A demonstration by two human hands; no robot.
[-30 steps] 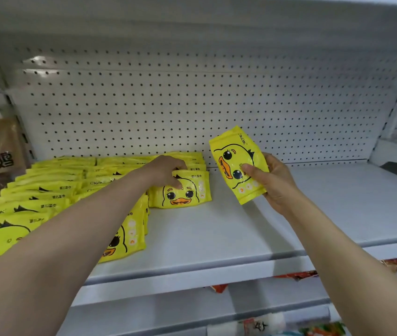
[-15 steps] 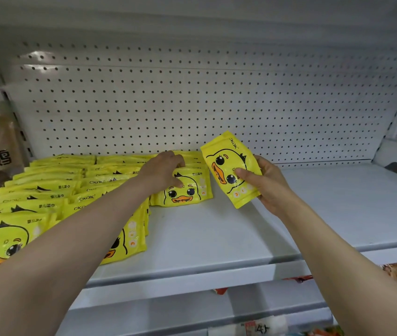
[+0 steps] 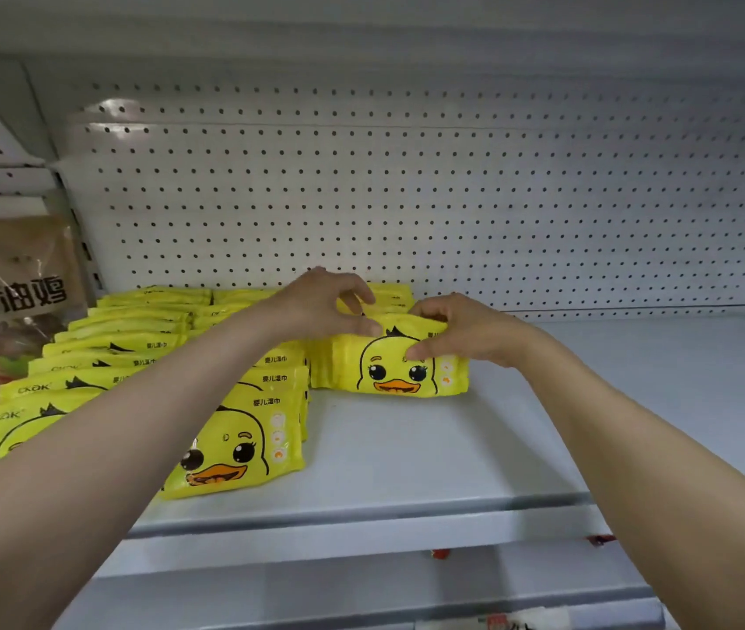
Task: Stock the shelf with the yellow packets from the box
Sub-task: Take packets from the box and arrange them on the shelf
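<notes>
Several yellow duck-print packets lie in overlapping rows [image 3: 134,352] on the left half of the white shelf [image 3: 407,466]. At the right end of the back row sits a short stack whose front yellow packet [image 3: 400,368] shows the duck face. My right hand [image 3: 461,329] grips that packet's top edge, thumb on its front. My left hand [image 3: 323,306] pinches the top of the same stack from the left. Another duck packet [image 3: 234,447] lies nearer the shelf's front edge. The box is out of view.
A white pegboard [image 3: 452,197] backs the shelf. A brown snack bag [image 3: 7,288] stands in the neighbouring bay at the left. The right half of the shelf [image 3: 634,379] is bare. A lower shelf [image 3: 361,597] shows below.
My right hand carried its packet left and down onto the stack at the row's right end. My left hand shifted right to meet it there.
</notes>
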